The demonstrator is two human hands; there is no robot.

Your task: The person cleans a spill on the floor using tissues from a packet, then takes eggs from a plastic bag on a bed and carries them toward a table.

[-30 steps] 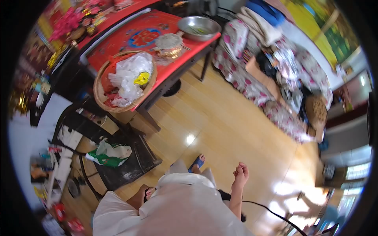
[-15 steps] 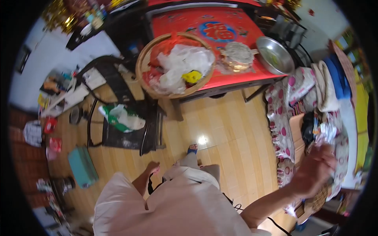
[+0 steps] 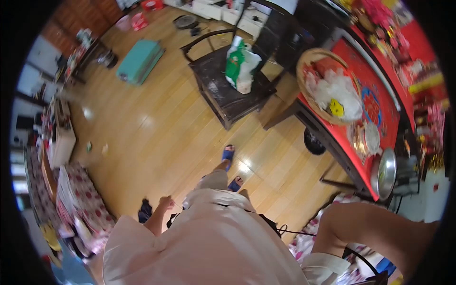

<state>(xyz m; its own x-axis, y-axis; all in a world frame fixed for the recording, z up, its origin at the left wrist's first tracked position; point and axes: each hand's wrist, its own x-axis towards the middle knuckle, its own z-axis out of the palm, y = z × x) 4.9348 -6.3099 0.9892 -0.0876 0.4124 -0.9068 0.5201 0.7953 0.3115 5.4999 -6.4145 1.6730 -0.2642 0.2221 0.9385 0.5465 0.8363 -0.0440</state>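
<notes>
My left hand (image 3: 166, 203) hangs beside my body over the wooden floor, small in view. Its fingers look loosely bent and apart, and I see nothing in them. Close to it, a dark bundle (image 3: 145, 211) lies on the floor; I cannot make out what it is. My right arm (image 3: 375, 232) reaches out to the right edge of the view, and the hand is beyond the visible area. Ahead on the floor are my feet in blue slippers (image 3: 228, 153), one in front of the other.
A dark wooden chair (image 3: 213, 76) holds a green and white bag (image 3: 236, 66). To the right, a red-covered table (image 3: 387, 111) bears a round basket (image 3: 304, 78) of plastic bags and a metal basin (image 3: 387, 173). A teal suitcase (image 3: 140, 61) lies on the floor; a spotted sofa (image 3: 80, 190) stands left.
My view has turned left, so the table and chair now appear farther right. My right hand, raised over the sofa before, has left the view. One foot has stepped forward.
</notes>
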